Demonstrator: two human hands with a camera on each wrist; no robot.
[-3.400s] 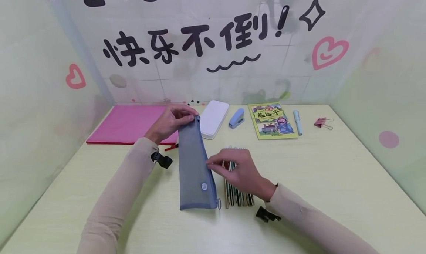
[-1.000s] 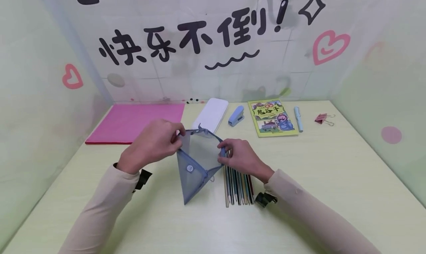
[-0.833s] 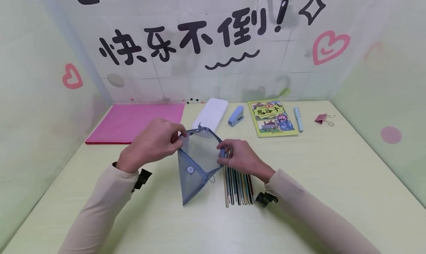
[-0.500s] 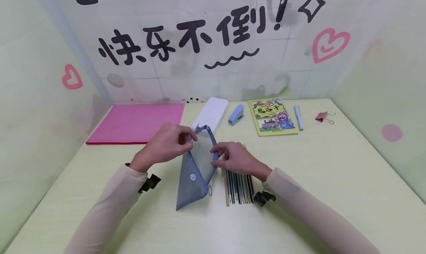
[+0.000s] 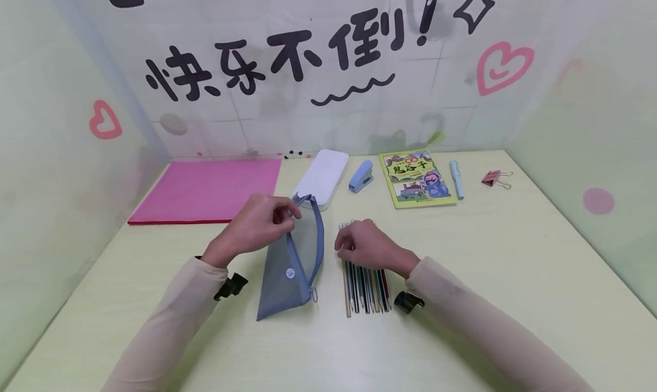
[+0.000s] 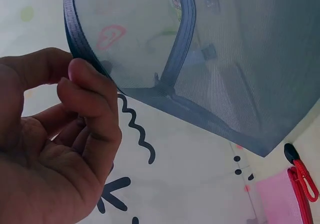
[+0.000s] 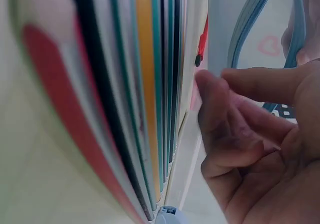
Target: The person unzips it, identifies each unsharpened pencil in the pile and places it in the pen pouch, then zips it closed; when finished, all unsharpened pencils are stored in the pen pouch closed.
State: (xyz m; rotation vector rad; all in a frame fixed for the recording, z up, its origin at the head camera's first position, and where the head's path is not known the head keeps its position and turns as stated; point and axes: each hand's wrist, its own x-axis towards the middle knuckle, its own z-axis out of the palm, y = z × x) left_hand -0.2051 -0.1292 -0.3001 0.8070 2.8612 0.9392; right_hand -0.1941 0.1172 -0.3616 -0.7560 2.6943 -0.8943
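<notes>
My left hand (image 5: 256, 225) pinches the zip edge of a blue-grey mesh pencil case (image 5: 279, 281), near its far end. The case stands on its lower edge, unzipped, its mouth gaping to the right; a ring pull (image 5: 315, 295) hangs at the near corner. In the left wrist view, thumb and fingers meet on the zip tape (image 6: 80, 41). My right hand (image 5: 370, 245) is over the far part of a row of pencils (image 5: 366, 292), fingers loosely curled and holding nothing. The right wrist view shows this hand (image 7: 250, 134) apart from both pencils and case.
Along the back lie a pink folder (image 5: 205, 192), a white case (image 5: 322, 178), a blue stapler (image 5: 361, 176), a yellow comic-style book (image 5: 418, 178), a light blue pen (image 5: 457, 181) and a pink binder clip (image 5: 495, 178). Printed sheeting walls the table on three sides.
Earlier both hands spread the pencil case's mouth wide. The right hand has since let go of its edge and moved right over the pencils; the mouth has narrowed. The left hand keeps its pinch.
</notes>
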